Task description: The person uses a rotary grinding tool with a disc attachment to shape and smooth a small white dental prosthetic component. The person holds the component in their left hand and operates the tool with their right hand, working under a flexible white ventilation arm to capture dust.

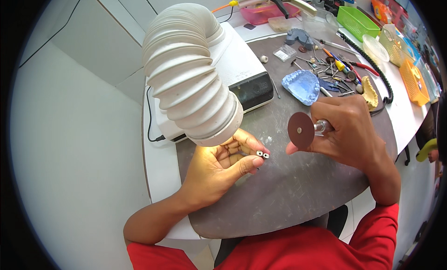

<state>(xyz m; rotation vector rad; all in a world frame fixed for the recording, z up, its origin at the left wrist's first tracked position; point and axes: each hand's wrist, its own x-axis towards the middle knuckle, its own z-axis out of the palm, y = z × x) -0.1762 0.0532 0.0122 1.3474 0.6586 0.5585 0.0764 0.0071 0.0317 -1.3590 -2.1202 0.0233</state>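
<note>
Between the thumb and fingers of my left hand is a small metal piece with two round holes in its end; the exact kind is too small to tell. The wide mouth of a white corrugated suction hose hangs just above that hand. My right hand is wrapped round a rotary handpiece, its thumb stretched out to the left. A dark brown cutting disc is mounted on the handpiece tip. The disc stands a short way right of the metal piece, apart from it.
Behind the hose sits a white box-shaped machine with a black panel. Beyond my right hand lie a blue dental cast, a yellow cast, a grey cast and several scattered burs. Green and orange baskets stand farther right.
</note>
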